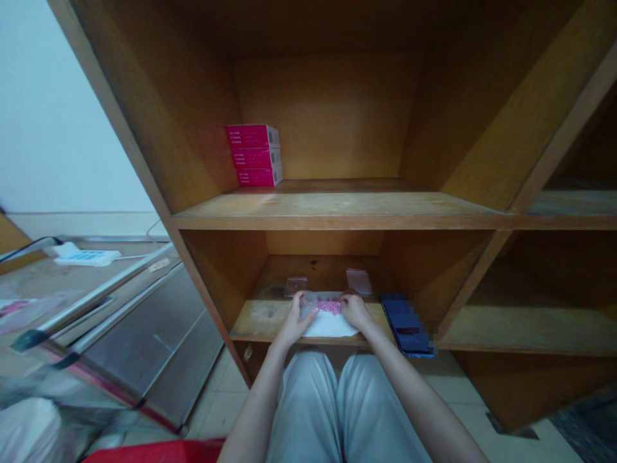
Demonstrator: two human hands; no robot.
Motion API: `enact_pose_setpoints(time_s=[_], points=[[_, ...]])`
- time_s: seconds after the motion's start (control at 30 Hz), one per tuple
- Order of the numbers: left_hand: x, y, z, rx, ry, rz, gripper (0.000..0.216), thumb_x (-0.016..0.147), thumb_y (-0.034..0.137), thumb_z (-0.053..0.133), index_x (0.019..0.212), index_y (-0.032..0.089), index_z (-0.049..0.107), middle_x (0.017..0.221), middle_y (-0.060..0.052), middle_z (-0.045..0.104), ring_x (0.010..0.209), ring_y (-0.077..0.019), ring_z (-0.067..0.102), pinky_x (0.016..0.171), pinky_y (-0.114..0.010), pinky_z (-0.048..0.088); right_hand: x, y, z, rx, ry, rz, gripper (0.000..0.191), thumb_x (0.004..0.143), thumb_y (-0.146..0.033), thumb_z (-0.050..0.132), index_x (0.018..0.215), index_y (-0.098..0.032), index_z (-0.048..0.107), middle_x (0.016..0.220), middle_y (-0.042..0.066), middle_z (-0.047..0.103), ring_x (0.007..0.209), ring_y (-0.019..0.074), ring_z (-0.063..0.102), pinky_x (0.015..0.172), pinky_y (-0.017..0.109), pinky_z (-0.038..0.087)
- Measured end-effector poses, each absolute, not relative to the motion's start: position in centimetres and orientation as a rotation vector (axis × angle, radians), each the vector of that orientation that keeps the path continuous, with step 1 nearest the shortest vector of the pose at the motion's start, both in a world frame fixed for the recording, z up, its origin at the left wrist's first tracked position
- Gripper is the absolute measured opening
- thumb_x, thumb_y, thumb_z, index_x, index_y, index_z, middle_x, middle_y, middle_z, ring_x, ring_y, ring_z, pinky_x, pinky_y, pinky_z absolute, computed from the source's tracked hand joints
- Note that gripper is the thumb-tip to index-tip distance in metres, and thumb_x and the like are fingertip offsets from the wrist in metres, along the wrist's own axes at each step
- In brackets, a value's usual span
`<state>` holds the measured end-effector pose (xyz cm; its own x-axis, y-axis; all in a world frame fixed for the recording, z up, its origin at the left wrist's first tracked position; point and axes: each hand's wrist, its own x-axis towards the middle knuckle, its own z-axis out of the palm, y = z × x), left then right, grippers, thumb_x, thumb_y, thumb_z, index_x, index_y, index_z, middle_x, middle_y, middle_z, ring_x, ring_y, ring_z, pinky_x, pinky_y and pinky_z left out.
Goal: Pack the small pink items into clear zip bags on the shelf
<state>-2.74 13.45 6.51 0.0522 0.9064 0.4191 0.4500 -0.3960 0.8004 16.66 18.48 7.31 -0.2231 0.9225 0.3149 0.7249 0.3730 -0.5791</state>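
Over white paper (330, 328), half-curled left hand (292, 320) holds round clear-plastic dish (310, 298); right hand (355, 311), grip unclear, could by jostling scatter round pink beads (328, 306).

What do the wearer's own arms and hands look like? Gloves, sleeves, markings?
Left grip and right grip: ordinary five-fingered hands, no gloves. Left forearm and right forearm are slim and uncovered as far as the frame shows; no sleeves, watch, cables or evident markings. Rings: too small to tell.
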Motion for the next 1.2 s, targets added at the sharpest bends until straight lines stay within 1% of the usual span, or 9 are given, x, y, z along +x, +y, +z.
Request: enact_pose_setpoints(time_s=[0.17,0.37,0.53,0.67,0.83,0.9,1.0,1.07,1.2], points=[[-2.7,13.4,6.6,1.868,1.365,1.307,0.049,0.075,0.037,0.053,0.116,0.019,0.033,0.107,-0.007,0.047,0.103,-0.0195,0.045,0.092,-0.036,0.033,16.7,18.9,7.0,-1.430,-2.076,0.323,0.024,0.069,-0.006,0.046,0.070,-0.014,0.068,0.078,0.012,0.067,0.077,0.0193,0.060,0.073,0.025,0.041],[-2.8,13.3,6.8,1.857,1.356,1.305,0.050,0.075,0.037,0.053,0.117,0.019,0.034,0.109,-0.009,0.047,0.106,-0.0204,0.044,0.093,-0.037,0.032,16.5,19.0,7.0,-1.479,-2.065,0.301,0.021,0.069,-0.006,0.047,0.067,-0.013,0.066,0.077,0.013,0.065,0.073,0.0197,0.060,0.070,0.026,0.041],[-2.9,13.4,6.5,1.860,1.355,1.305,0.050,0.075,0.038,0.054,0.117,0.019,0.034,0.109,-0.009,0.047,0.105,-0.0205,0.045,0.093,-0.038,0.032,16.1,18.8,7.7,-1.431,-1.945,0.274,0.018,0.070,-0.008,0.046,0.067,-0.013,0.063,0.077,0.011,0.063,0.077,0.0190,0.057,0.074,0.026,0.041],[-2.9,13.5,6.2,1.847,1.349,1.323,0.052,0.074,0.038,0.055,0.117,0.020,0.034,0.108,-0.009,0.048,0.103,-0.0207,0.046,0.092,-0.039,0.033,14.9,18.6,8.6,-1.280,-1.802,0.365,0.015,0.070,-0.012,0.047,0.070,-0.014,0.061,0.075,0.007,0.061,0.076,0.0166,0.056,0.073,0.025,0.041],[-2.9,13.6,6.2,1.862,1.345,1.316,0.049,0.075,0.037,0.053,0.117,0.019,0.034,0.111,-0.009,0.047,0.103,-0.0202,0.046,0.092,-0.038,0.033,12.7,18.1,10.0,-1.117,-1.724,0.499,0.010,0.071,-0.019,0.052,0.070,-0.015,0.061,0.078,0.006,0.062,0.077,0.0161,0.056,0.071,0.025,0.042],[-2.8,13.6,6.3,1.875,1.333,1.313,0.048,0.076,0.037,0.053,0.116,0.020,0.033,0.112,-0.009,0.046,0.104,-0.0193,0.045,0.092,-0.036,0.034,12.0,17.9,10.3,-1.054,-1.734,0.563,0.014,0.073,-0.023,0.052,0.068,-0.015,0.062,0.078,0.007,0.062,0.077,0.0161,0.056,0.072,0.025,0.042],[-2.8,13.6,6.4,1.883,1.315,1.313,0.047,0.076,0.036,0.052,0.115,0.020,0.033,0.113,-0.008,0.046,0.104,-0.0188,0.045,0.092,-0.036,0.033,11.7,17.7,10.6,-0.953,-1.792,0.677,0.028,0.080,-0.028,0.044,0.065,-0.015,0.062,0.077,0.007,0.063,0.077,0.0155,0.057,0.071,0.024,0.042],[-2.8,13.6,6.3,1.879,1.322,1.314,0.048,0.076,0.036,0.052,0.116,0.020,0.032,0.113,-0.009,0.046,0.104,-0.0192,0.045,0.092,-0.037,0.033,11.9,17.7,10.7,-0.945,-1.802,0.682,0.029,0.082,-0.029,0.041,0.069,-0.015,0.063,0.079,0.007,0.063,0.079,0.0155,0.057,0.073,0.024,0.042],[-2.9,13.6,6.2,1.871,1.334,1.315,0.050,0.075,0.036,0.053,0.117,0.019,0.032,0.110,-0.009,0.047,0.104,-0.0200,0.045,0.092,-0.038,0.033,13.3,17.9,10.6,-1.084,-1.817,0.546,0.020,0.078,-0.021,0.046,0.079,-0.013,0.064,0.086,0.010,0.064,0.085,0.0171,0.056,0.078,0.026,0.041]])
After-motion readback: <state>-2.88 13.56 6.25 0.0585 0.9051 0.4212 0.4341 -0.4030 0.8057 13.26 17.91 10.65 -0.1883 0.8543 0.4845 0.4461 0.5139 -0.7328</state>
